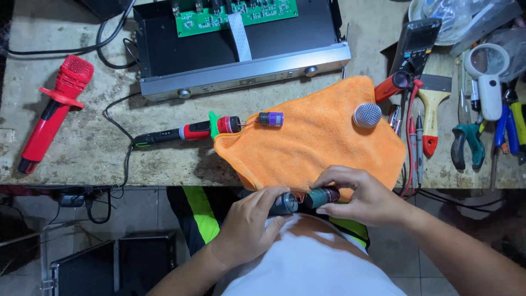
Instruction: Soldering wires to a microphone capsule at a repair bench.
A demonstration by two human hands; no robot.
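My left hand (249, 225) grips a dark cylindrical microphone body (285, 204) just below the table edge. My right hand (359, 200) pinches a dark green capsule part (322, 196) right beside it, with thin red wires running between the two pieces. An orange cloth (318, 137) lies on the table above my hands. A silver mesh microphone grille (366, 115) rests on the cloth. A second opened red and black microphone (189, 131) lies at the cloth's left edge, with its purple capsule (271, 118) hanging out on wires.
A whole red microphone (52, 112) lies far left. An open black receiver chassis (235, 49) with a green circuit board stands at the back. Multimeter (415, 46) with probes, brush (433, 107), pliers (466, 143), magnifier (487, 71) and screwdrivers crowd the right. Cables trail off the left edge.
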